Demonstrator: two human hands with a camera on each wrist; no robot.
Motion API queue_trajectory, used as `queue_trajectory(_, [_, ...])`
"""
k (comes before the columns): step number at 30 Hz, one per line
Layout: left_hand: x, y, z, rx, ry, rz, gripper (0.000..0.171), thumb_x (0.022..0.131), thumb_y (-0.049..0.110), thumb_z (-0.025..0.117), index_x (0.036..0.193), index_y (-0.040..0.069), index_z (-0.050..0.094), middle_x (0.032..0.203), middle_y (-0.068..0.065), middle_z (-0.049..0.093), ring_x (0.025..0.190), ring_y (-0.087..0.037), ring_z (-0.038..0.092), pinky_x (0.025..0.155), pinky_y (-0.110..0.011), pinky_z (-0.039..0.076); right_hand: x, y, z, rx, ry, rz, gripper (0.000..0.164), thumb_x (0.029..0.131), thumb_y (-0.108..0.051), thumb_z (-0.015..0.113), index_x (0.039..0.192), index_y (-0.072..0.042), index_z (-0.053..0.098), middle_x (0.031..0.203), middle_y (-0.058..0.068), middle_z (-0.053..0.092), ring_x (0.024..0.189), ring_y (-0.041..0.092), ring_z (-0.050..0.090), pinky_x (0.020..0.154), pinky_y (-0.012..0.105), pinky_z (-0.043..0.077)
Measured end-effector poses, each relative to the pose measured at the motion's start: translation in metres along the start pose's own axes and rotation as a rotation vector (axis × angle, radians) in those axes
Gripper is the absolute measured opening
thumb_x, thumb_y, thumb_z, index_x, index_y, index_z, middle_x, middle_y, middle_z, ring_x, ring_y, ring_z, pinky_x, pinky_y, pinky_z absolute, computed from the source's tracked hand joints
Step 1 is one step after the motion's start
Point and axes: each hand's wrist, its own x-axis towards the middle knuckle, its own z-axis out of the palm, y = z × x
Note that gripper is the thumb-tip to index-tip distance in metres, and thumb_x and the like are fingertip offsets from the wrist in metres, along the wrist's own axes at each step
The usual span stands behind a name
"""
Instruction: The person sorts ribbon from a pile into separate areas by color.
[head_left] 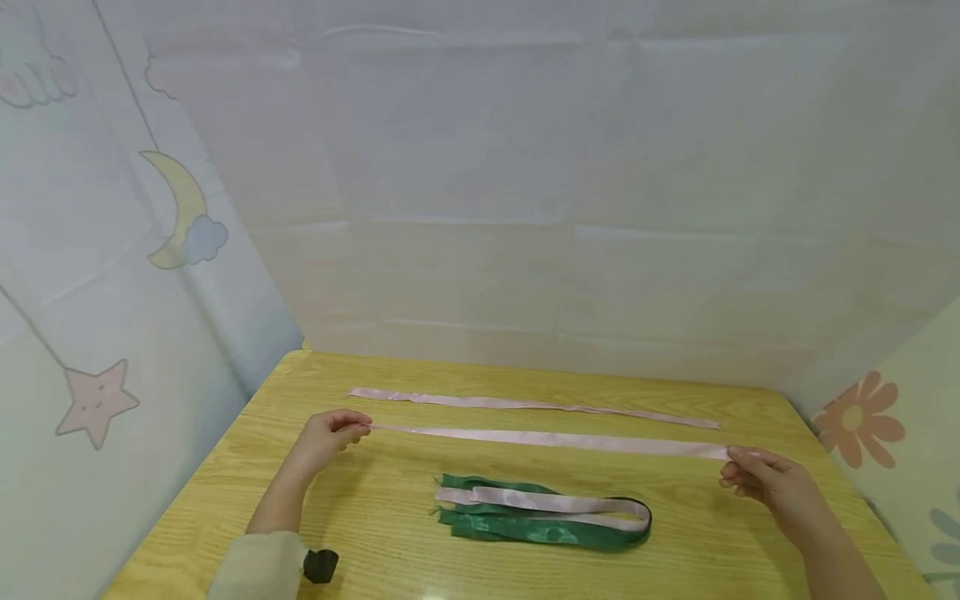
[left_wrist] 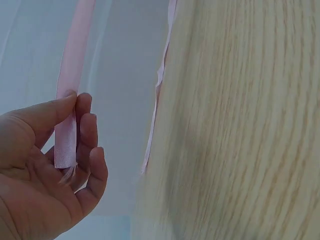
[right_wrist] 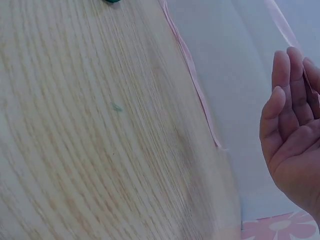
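A pink ribbon (head_left: 555,438) stretches nearly straight between both hands above the table. The left hand (head_left: 335,435) pinches one end between thumb and fingers; in the left wrist view a short frayed tail of the ribbon (left_wrist: 65,145) hangs below the thumb. At the other end, the right hand (head_left: 772,483) pinches the ribbon; in the right wrist view that grip is partly cut off by the frame edge. Behind it, a second pink ribbon (head_left: 480,402) lies lengthwise on the table. Nearer the person lies a folded bundle of green ribbon (head_left: 540,530) and pink ribbon (head_left: 540,500).
The wooden table (head_left: 375,533) has its far edge against a pale wall covering (head_left: 480,275). A patterned cloth with a moon and a star (head_left: 97,402) hangs at the left, and a flower print (head_left: 861,419) shows at the right. A small green thread (right_wrist: 116,107) lies on the tabletop.
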Motion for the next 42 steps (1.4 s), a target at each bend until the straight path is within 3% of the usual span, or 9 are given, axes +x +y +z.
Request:
queue_trajectory(7, [0.001,-0.005,0.001,0.126,0.093,0.015,0.023,0.091,0.019,0.061,0.107,0.003,0.066,0.115,-0.016,0.051,0.096,-0.029,0.050,0.077,-0.040,0.045,0.000,0.001,-0.002,0.003,0.015,0.018,0.024,0.098,-0.017,0.047,0.096,-0.015,0.072,0.082,-0.004,0.068,0.076,0.011,0.066,0.068,0.026,0.051])
queue_trajectory(14, [0.002,-0.007,-0.001,0.146,0.149,-0.069,0.030,0.087,0.026,0.066,0.109,0.005,0.068,0.121,-0.023,0.050,0.104,-0.036,0.046,0.080,-0.044,0.041,0.001,0.006,-0.007,-0.008,0.056,0.037,0.024,0.098,-0.016,0.049,0.095,-0.015,0.072,0.080,-0.004,0.068,0.074,0.011,0.066,0.066,0.026,0.051])
queue_trajectory(22, [0.003,-0.009,-0.001,0.072,0.174,-0.109,0.030,0.086,0.027,0.067,0.107,0.006,0.070,0.111,-0.015,0.062,0.097,-0.029,0.059,0.082,-0.045,0.045,0.002,0.005,-0.005,-0.018,0.065,0.066,0.023,0.097,-0.019,0.050,0.094,-0.015,0.072,0.080,-0.004,0.068,0.074,0.011,0.065,0.067,0.026,0.051])
queue_trajectory(27, [0.002,-0.010,0.000,0.040,0.183,-0.098,0.033,0.087,0.024,0.066,0.111,0.002,0.066,0.110,-0.013,0.064,0.107,-0.033,0.054,0.090,-0.047,0.041,0.002,0.006,-0.004,-0.032,0.073,0.079,0.022,0.097,-0.021,0.051,0.094,-0.015,0.072,0.079,-0.005,0.067,0.075,0.011,0.065,0.067,0.026,0.051])
queue_trajectory(33, [0.003,-0.013,0.000,-0.075,0.179,-0.128,0.050,0.087,0.036,0.064,0.124,0.001,0.058,0.127,-0.016,0.053,0.119,-0.033,0.045,0.096,-0.048,0.037,0.001,0.009,-0.002,-0.030,0.088,0.088,0.022,0.097,-0.020,0.052,0.092,-0.015,0.073,0.078,-0.005,0.067,0.074,0.010,0.065,0.067,0.026,0.051])
queue_trajectory(36, [0.005,-0.017,-0.002,-0.139,0.210,-0.146,0.056,0.087,0.042,0.063,0.125,0.002,0.057,0.124,-0.012,0.055,0.114,-0.027,0.048,0.093,-0.043,0.040,0.001,0.011,-0.002,-0.040,0.084,0.088,0.022,0.097,-0.021,0.051,0.092,-0.015,0.073,0.078,-0.005,0.067,0.074,0.010,0.064,0.066,0.026,0.051])
queue_trajectory(42, [0.005,-0.022,-0.004,-0.180,0.272,-0.158,0.051,0.087,0.030,0.066,0.129,0.004,0.053,0.112,-0.002,0.058,0.091,-0.006,0.053,0.081,-0.032,0.044,0.003,0.012,-0.004,-0.083,0.104,0.111,0.022,0.096,-0.024,0.053,0.092,-0.014,0.072,0.078,-0.005,0.067,0.075,0.010,0.063,0.066,0.028,0.050])
